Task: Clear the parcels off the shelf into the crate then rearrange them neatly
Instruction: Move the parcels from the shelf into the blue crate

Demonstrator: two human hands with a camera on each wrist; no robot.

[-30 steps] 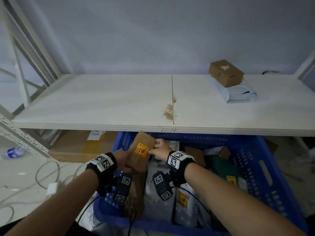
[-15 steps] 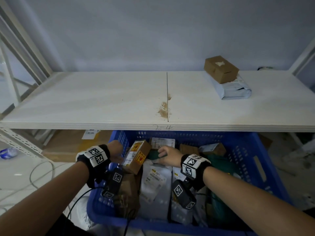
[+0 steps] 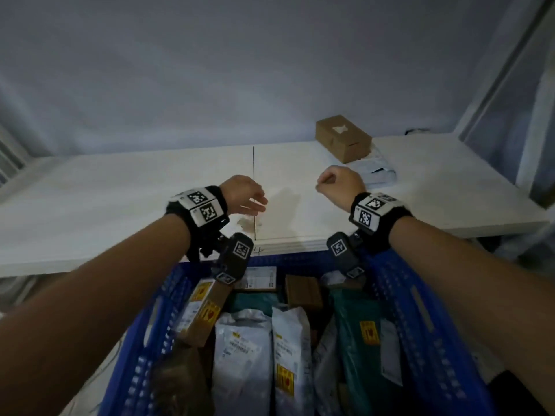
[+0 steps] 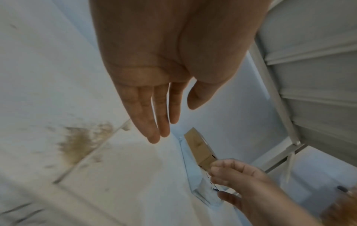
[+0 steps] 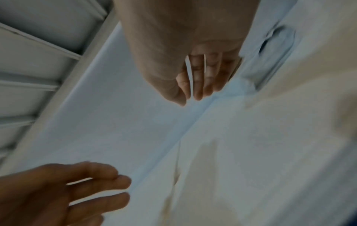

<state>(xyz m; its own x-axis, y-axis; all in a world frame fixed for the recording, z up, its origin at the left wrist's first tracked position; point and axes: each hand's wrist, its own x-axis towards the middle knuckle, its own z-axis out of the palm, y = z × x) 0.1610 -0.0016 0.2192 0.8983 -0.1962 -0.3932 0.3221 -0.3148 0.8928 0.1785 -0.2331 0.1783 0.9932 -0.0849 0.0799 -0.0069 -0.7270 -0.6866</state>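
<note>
Parcels fill the blue crate (image 3: 420,310) below the front edge of the shelf (image 3: 120,199): two grey mailer bags (image 3: 243,349) stand side by side in the middle, a long brown box with yellow stickers (image 3: 201,310) leans against the crate's left wall, a green bag (image 3: 357,331) lies to the right, and a small brown box (image 3: 303,292) sits behind the grey bags. Two parcels are on the shelf, near its back right: a brown cardboard box (image 3: 344,138) rests on top of a pale grey mailer (image 3: 375,172). Both hands hover above the shelf and grasp nothing. The left hand (image 3: 243,195) is over the middle seam of the shelf with its fingers (image 4: 154,114) straight and relaxed, above a brown stain (image 3: 247,223). The right hand (image 3: 339,183) is just in front of the pale mailer, near it but not touching, with its fingers (image 5: 201,76) loosely curled toward the thumb. Each wrist carries a black band with printed marker squares (image 3: 201,205). A plain grey wall (image 3: 240,70) rises behind the shelf.
</note>
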